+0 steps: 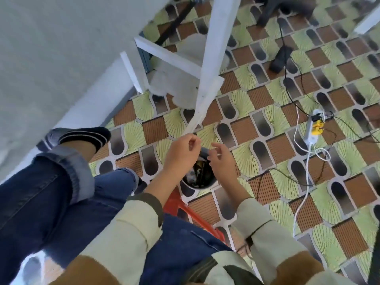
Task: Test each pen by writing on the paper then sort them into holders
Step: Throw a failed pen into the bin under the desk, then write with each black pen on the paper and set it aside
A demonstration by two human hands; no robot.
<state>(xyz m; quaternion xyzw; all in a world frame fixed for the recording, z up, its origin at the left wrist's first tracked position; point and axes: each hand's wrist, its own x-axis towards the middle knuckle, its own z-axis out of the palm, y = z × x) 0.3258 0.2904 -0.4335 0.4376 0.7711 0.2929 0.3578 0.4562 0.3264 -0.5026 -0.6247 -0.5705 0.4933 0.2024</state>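
Left hand (pixel 183 150), just above-left of dark round floor container (pixel 207 185): fingers curled, thumb against forefinger; what it holds, cannot tell. Right hand (pixel 223 161), above-right of container: fingertips seemingly pinch thin white stick-like piece (pixel 214 155), probably pen. Step, as judged: sorting. Next: centre over container's mouth, release.

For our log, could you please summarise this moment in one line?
left hand, right hand | above dark container on floor | grip unclear
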